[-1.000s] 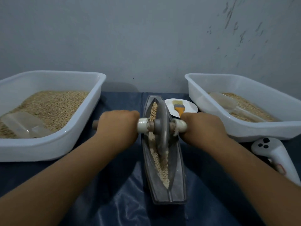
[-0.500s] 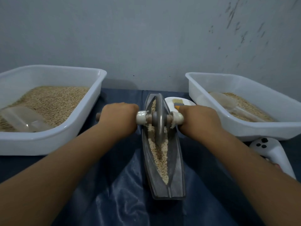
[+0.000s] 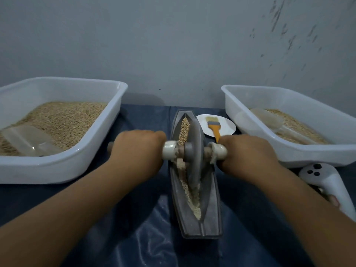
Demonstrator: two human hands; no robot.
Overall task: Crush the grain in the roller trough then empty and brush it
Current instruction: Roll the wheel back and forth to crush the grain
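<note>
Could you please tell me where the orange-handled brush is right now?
In the head view, the orange-handled brush lies on the small white plate, between the grey roller trough and the right white tub.

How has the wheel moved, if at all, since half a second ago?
Yes. The wheel rolled back toward the trough's near end; the brush on the plate, then covered, shows again.

The roller trough (image 3: 194, 189) lay in the middle of the worktop (image 3: 134, 199), between two tubs of grain: one (image 3: 57, 170) left, one (image 3: 289, 151) right. Behind it, a plate (image 3: 227, 128) carried the brush (image 3: 213, 126). A controller (image 3: 325, 182) lay before the right tub.
</note>
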